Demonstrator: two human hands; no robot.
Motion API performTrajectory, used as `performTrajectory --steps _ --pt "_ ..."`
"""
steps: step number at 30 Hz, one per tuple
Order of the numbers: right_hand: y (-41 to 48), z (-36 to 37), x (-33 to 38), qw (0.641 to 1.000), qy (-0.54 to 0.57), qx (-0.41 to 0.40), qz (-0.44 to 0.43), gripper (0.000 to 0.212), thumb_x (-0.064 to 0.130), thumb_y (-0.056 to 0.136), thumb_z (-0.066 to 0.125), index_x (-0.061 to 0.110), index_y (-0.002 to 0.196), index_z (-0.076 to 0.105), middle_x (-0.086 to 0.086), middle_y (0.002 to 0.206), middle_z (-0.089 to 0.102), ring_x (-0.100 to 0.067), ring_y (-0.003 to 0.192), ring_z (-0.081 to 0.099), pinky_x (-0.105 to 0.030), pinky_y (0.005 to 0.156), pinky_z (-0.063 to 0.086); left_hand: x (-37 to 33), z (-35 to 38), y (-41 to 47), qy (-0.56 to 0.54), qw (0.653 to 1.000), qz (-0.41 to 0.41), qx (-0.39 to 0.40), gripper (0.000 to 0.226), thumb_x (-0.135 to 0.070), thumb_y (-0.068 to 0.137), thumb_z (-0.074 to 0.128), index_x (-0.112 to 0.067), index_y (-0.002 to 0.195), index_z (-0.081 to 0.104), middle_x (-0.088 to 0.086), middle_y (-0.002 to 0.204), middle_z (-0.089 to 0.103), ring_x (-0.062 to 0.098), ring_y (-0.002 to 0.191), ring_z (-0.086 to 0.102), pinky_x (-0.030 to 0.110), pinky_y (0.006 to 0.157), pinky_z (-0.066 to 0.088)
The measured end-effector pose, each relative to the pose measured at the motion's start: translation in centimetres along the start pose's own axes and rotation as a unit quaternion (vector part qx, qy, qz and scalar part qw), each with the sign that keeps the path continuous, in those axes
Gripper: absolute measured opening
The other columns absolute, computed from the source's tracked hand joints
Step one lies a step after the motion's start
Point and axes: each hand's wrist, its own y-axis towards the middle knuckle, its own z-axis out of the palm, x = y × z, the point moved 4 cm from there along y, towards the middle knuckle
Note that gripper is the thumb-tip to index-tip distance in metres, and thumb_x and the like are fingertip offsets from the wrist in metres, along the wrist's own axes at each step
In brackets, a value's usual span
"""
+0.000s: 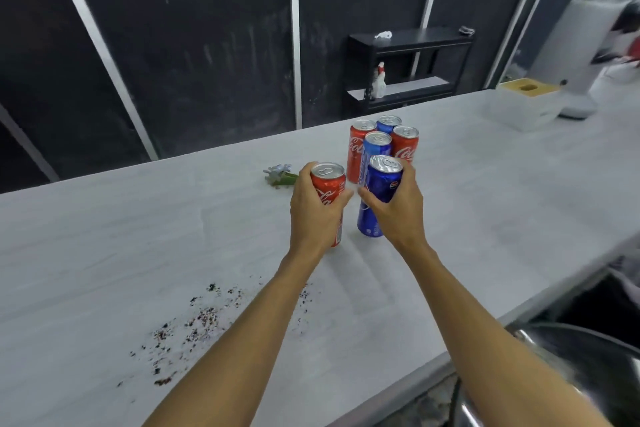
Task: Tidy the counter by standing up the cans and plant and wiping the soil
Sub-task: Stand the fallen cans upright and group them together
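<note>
Pale marbled worktop (138, 236) with upright drink cans.
Left hand (313, 211) grips red Coca-Cola aluminium can (329, 191); right hand (398, 208) grips blue Pepsi aluminium can (381, 184).

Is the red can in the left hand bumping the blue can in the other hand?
Apart. The head view shows bare counter between the red can in the left hand and the blue can in the right hand.

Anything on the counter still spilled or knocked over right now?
Yes. Soil lies scattered on the near left of the counter, unwiped. The plant lies on its side behind the left hand. All six cans stand upright; the left hand holds a red can, the right hand a blue can.
</note>
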Motion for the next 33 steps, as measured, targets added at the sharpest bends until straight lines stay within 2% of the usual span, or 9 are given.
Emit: performTrajectory --steps 4,5,9,14,18,22,25,28,33 --pt "1.6 -2.2 -1.5 1.000 -0.005 -0.011 -0.009 0.077 0.023 0.076 0.079 0.014 0.138 0.036 -0.003 0.138 0.049 -0.017 0.125 0.048 -0.028 0.096 0.047 -0.9 4.0 0.2 -0.026 0.999 0.019 0.037 0.071 -0.030 0.084 0.072 -0.021 0.141 0.031 -0.009 0.132 0.041 0.006 0.118 0.043 0.001 0.074 0.039" --pt "2.0 -2.7 -1.8 1.000 -0.009 -0.013 -0.014 0.076 0.023 0.076 0.079 0.014 0.138 0.037 -0.003 0.138 0.049 -0.017 0.125 0.049 -0.027 0.097 0.047 -1.0 5.0 0.3 -0.034 0.998 0.021 0.045 0.070 -0.029 0.084 0.072 -0.021 0.140 0.031 -0.009 0.132 0.042 0.006 0.118 0.043 0.002 0.076 0.042" --pt "3.5 -4.0 -3.4 1.000 -0.017 -0.009 -0.020 0.074 0.023 0.076 0.080 0.015 0.137 0.040 -0.002 0.135 0.050 -0.017 0.123 0.050 -0.028 0.099 0.046 -0.9 8.2 0.6 -0.060 0.996 0.014 0.068 0.074 -0.027 0.084 0.072 -0.021 0.143 0.029 -0.001 0.144 0.043 0.013 0.127 0.046 0.030 0.099 0.046" --pt "5.1 -4.9 -5.0 1.000 -0.022 -0.007 -0.019 0.074 0.025 0.076 0.080 0.015 0.137 0.039 -0.003 0.136 0.050 -0.017 0.123 0.049 -0.036 0.101 0.048 -0.6 10.2 1.4 -0.075 0.995 0.012 0.064 0.076 -0.025 0.083 0.073 -0.021 0.143 0.027 0.000 0.146 0.041 0.008 0.124 0.045 0.005 0.083 0.040" --pt "6.3 -5.2 -5.7 1.000 -0.024 0.005 -0.019 0.076 0.023 0.077 0.079 0.014 0.139 0.037 -0.004 0.138 0.049 -0.018 0.126 0.048 -0.025 0.098 0.045 -0.2 11.2 2.1 -0.067 0.996 0.017 0.047 0.073 -0.027 0.084 0.072 -0.022 0.142 0.029 0.000 0.144 0.042 0.009 0.123 0.046 -0.001 0.077 0.040" --pt "7.2 -5.3 -6.3 0.999 -0.018 0.023 -0.014 0.076 0.022 0.079 0.077 0.015 0.141 0.034 -0.004 0.141 0.047 -0.017 0.127 0.046 -0.027 0.100 0.043 -0.5 12.1 2.3 -0.004 0.998 0.060 -0.001 0.071 -0.031 0.084 0.072 -0.019 0.143 0.034 0.001 0.144 0.036 0.014 0.130 0.041 0.011 0.091 0.039" --pt "7.8 -5.6 -6.6 0.999 -0.017 0.028 -0.010 0.077 0.022 0.080 0.076 0.017 0.142 0.031 -0.003 0.142 0.046 -0.009 0.121 0.045 -0.016 0.093 0.042 -0.6 12.7 2.2 0.019 0.997 0.066 -0.026 0.072 -0.033 0.083 0.073 -0.020 0.143 0.035 0.003 0.141 0.033 0.016 0.129 0.039 0.017 0.095 0.040" --pt "8.2 -6.0 -6.9 0.999 -0.025 0.034 -0.015 0.077 0.024 0.079 0.076 0.019 0.141 0.030 -0.002 0.141 0.047 -0.005 0.117 0.044 -0.005 0.084 0.041 -0.5 13.0 2.3 0.005 0.998 0.060 -0.037 0.073 -0.034 0.082 0.073 -0.021 0.143 0.036 0.001 0.140 0.035 0.012 0.127 0.040 0.006 0.090 0.035" --pt "8.6 -6.3 -7.2 0.998 -0.035 0.037 -0.028 0.077 0.025 0.080 0.075 0.018 0.142 0.031 -0.002 0.142 0.047 -0.011 0.122 0.047 -0.013 0.091 0.043 -0.3 13.1 2.7 -0.025 0.997 0.055 -0.052 0.073 -0.031 0.081 0.075 -0.019 0.142 0.037 0.002 0.137 0.037 0.009 0.123 0.041 -0.010 0.074 0.032"
